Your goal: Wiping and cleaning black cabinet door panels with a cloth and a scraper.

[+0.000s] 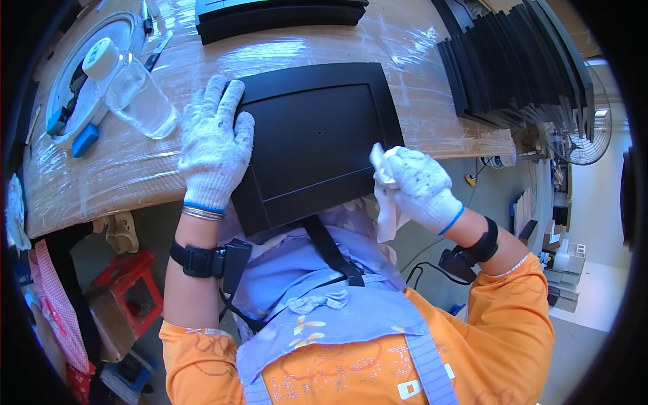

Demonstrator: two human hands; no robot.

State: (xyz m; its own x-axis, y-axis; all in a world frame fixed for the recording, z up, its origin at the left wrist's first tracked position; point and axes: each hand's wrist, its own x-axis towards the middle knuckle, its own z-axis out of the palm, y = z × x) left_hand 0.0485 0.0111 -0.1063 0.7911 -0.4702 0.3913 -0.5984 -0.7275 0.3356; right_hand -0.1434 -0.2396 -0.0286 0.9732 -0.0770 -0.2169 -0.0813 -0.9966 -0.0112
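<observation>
A flat black panel (310,135) with a recessed rectangle lies partly on the wrapped table, its near edge jutting out over my lap. My left hand (214,138), in a white knit glove with grey smudges, rests flat along the panel's left edge, fingers stretched out. At the panel's right edge my right hand (420,181), gloved the same way, is closed around a white cloth (387,212). One end of the cloth sticks up past the fingers, and the rest hangs down below the hand. The fingertips of that hand are partly hidden by the cloth.
Film-wrapped table (169,162) underneath. To the left stand a clear bottle (138,94), a round white tray (135,27) and a blue block (85,140). Black panels (283,17) lie at the back; a row of upright panels (516,67) stands right. A red stool (128,283) is on the floor.
</observation>
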